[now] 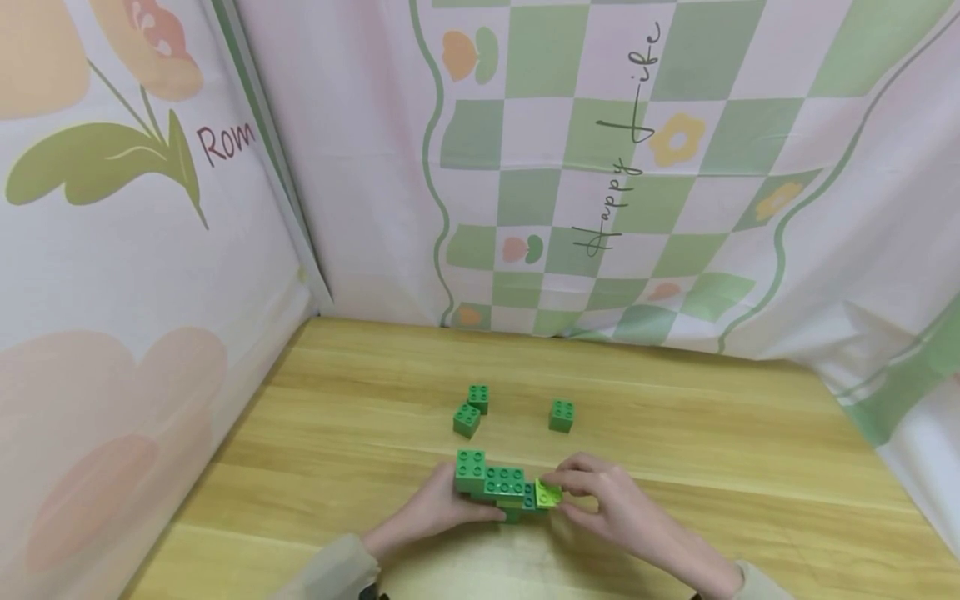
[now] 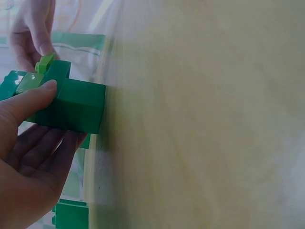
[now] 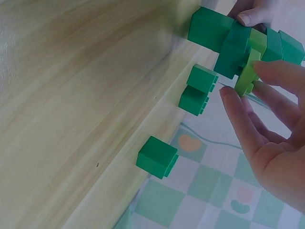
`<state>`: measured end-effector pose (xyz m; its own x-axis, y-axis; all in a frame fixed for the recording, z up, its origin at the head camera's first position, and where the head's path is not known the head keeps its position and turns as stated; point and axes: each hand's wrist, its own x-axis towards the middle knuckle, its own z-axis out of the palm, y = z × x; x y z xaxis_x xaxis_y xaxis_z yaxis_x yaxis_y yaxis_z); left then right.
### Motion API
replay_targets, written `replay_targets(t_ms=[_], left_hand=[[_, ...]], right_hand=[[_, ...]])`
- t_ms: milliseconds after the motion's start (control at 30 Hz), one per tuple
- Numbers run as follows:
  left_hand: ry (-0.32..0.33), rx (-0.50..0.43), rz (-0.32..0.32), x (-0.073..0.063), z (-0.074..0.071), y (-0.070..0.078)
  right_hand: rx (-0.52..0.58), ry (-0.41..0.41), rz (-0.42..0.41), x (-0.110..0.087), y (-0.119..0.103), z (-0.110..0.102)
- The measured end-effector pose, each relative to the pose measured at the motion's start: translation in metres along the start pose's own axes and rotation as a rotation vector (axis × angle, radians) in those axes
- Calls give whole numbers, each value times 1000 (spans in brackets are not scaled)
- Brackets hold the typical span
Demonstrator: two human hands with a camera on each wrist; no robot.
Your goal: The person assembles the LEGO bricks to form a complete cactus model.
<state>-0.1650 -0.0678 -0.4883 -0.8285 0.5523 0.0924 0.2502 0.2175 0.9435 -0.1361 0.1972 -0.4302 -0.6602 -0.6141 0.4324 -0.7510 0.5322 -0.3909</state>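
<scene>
A joined assembly of green toy building bricks stands near the front of the table. My left hand grips it from the left, the thumb along its near side; in the left wrist view the thumb lies on top and the fingers curl beneath. At the assembly's right end is a lime-green brick, thin in the right wrist view. My right hand pinches this lime brick between thumb and fingers, against the side of the assembly. Whether its studs are fully seated cannot be seen.
Two loose green bricks, one behind the other, touch or nearly touch beyond the assembly. Another green brick lies farther right. The wooden table meets a printed curtain at its back and left.
</scene>
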Motion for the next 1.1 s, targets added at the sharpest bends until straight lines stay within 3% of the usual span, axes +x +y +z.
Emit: replay_targets(t_ms=[367,733,1100], left_hand=[[6,5,22,0,-1,0],[17,5,-10,0,-1,-1],[23,24,3,1,0,-2]], right_hand=[[29,-37,-32,3,3,-2],[39,-82,-35,6,3,-3],[7,-53,-41,5,3,0]])
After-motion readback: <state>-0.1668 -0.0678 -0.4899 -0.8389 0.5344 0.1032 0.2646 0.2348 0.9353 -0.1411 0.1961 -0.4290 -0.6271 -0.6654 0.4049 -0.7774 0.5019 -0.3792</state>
